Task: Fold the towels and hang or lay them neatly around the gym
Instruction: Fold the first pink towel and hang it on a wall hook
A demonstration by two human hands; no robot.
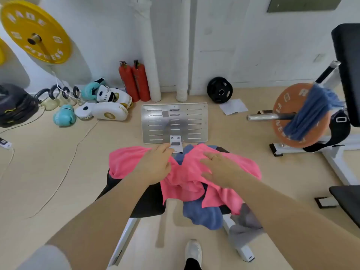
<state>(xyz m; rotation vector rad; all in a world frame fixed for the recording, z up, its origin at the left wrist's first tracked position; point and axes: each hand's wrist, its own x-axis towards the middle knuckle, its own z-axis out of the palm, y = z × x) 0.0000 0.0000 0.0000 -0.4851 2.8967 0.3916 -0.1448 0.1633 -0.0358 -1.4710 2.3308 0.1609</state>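
A pink towel (187, 178) lies rumpled across a black padded bench (148, 203) in the middle of the view. My left hand (155, 164) rests flat on its left part, fingers straight. On the towel's right part lies my right hand (220, 168), fingers spread and relaxed. A blue towel (202, 213) shows under the pink one and hangs off the bench's near edge. Beside it on the right droops a grey towel (245, 225). Another blue towel (311, 114) hangs over an orange weight plate (286, 115) at the right.
A metal footplate (175, 123) stands just beyond the bench. Boxing gloves and pads (105, 106), kettlebells and two red extinguishers (134, 80) line the back wall. A yellow plate (35, 32) hangs upper left. Cables cross the floor at left. My shoe (192, 250) is below the bench.
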